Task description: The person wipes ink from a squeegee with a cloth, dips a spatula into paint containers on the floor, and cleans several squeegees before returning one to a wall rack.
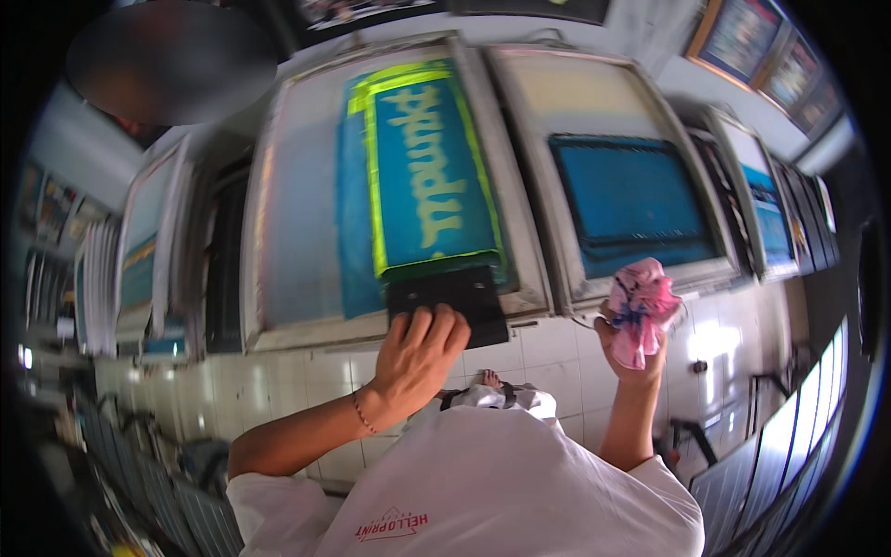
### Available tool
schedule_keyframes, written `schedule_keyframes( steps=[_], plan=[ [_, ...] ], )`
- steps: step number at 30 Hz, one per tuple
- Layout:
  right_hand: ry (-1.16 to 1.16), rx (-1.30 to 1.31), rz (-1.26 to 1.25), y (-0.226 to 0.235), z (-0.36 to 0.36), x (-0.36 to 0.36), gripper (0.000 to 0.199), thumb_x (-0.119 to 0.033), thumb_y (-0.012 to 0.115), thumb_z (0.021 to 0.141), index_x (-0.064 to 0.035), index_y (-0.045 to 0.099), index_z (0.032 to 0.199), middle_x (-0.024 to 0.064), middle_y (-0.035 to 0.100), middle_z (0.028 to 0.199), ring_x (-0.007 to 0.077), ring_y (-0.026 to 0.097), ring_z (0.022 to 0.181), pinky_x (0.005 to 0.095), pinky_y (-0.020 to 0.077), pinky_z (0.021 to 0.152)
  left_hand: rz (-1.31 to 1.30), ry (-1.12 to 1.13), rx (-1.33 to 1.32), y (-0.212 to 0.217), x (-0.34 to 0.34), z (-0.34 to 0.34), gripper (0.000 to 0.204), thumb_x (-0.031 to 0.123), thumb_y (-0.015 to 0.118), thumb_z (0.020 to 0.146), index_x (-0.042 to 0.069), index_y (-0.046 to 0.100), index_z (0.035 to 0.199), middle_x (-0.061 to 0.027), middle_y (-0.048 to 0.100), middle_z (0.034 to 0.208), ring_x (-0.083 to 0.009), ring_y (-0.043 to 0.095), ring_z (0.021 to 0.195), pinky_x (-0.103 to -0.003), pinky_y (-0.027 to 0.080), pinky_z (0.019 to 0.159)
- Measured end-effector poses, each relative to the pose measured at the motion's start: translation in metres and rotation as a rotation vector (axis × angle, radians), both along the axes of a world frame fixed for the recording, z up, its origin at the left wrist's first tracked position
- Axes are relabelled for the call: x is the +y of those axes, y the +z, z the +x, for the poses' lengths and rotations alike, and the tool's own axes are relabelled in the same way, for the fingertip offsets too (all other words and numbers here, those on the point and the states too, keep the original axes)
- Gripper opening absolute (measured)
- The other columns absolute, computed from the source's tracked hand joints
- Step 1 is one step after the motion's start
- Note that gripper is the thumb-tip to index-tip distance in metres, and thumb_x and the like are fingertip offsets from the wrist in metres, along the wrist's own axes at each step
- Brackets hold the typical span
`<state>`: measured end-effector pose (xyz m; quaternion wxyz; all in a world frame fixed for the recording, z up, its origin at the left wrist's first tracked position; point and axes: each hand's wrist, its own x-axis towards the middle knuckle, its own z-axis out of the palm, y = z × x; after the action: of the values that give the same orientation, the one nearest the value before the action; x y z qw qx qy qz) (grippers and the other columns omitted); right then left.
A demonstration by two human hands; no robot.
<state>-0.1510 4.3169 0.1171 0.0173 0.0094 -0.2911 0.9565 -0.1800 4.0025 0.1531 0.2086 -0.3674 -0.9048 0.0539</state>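
Observation:
My left hand point(418, 357) is closed over the near edge of a flat black squeegee point(445, 299). The squeegee lies at the near end of a screen printing frame point(534, 269), by the lower edge of its blue stencil point(436, 176). Pale lettering shows through the stencil, and yellow-green tape or ink point(376, 176) borders it. My right hand point(636, 357) is raised below the second frame, closed around a crumpled pink cloth point(640, 311) with blue stains. That cloth hides part of my fingers.
A second screen frame point(575, 288) with a dark-edged blue panel stands to the right. More frames stand far right point(756, 204) and left point(153, 237). Framed pictures point(742, 37) hang on the wall. White floor tiles point(316, 376) and dark metal racks point(784, 446) lie below.

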Motion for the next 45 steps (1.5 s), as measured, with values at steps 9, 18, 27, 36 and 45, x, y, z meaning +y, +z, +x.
schedule_keyframes(
  steps=[9,18,27,36,45],
  plan=[
    [0.245,-0.017,0.048,0.013,-0.058,0.003,0.033,-0.021,0.066,0.079,-0.0059,0.053,0.106,0.0074,0.056,0.094,0.0197,0.049,0.079,0.0317,0.0383,0.06,0.068,0.129,0.079,0.006,0.001,0.012,0.03,0.013,0.061,0.074,0.008,0.059,0.103,-0.0066,0.052,0.106,-0.0232,0.049,0.088,-0.034,0.045,0.075],
    [0.188,-0.092,0.005,0.006,-0.049,0.006,0.029,-0.023,0.061,0.083,-0.0053,0.052,0.104,0.0065,0.054,0.09,0.0182,0.048,0.079,0.0307,0.0368,0.059,1.239,0.217,-0.198,0.033,-0.016,0.0,0.034,0.005,0.065,0.081,0.0,0.048,0.111,-0.0082,0.055,0.1,-0.0132,0.051,0.086,-0.029,0.044,0.071],
    [0.2,-0.115,-0.014,-0.006,-0.044,0.018,0.033,-0.025,0.061,0.082,-0.0069,0.051,0.108,0.0062,0.053,0.094,0.0191,0.046,0.084,0.0335,0.0378,0.068,2.451,-0.043,-0.545,0.023,-0.027,-0.016,0.034,0.022,0.055,0.094,0.005,0.05,0.124,-0.0063,0.057,0.12,-0.0175,0.057,0.107,-0.032,0.047,0.092],
    [0.572,-0.015,-0.318,0.058,-0.031,-0.052,0.024,-0.04,0.051,0.092,-0.0179,0.048,0.102,-0.0002,0.047,0.078,0.0151,0.038,0.061,0.0269,0.0326,0.051,2.863,0.137,-0.407,0.038,-0.077,0.044,0.04,0.047,0.048,0.095,0.016,0.058,0.119,0.0023,0.064,0.112,-0.0131,0.062,0.096,-0.031,0.051,0.083],
    [1.195,-0.096,-0.386,0.131,-0.008,-0.218,0.014,-0.016,0.055,0.092,-0.0159,0.057,0.077,-0.0072,0.054,0.068,0.0044,0.051,0.066,0.0198,0.0361,0.052,2.867,-0.224,0.136,0.028,-0.179,0.131,0.05,0.048,0.036,0.099,0.01,0.046,0.129,-0.0055,0.058,0.121,-0.0189,0.059,0.107,-0.035,0.048,0.094]
  ],
)
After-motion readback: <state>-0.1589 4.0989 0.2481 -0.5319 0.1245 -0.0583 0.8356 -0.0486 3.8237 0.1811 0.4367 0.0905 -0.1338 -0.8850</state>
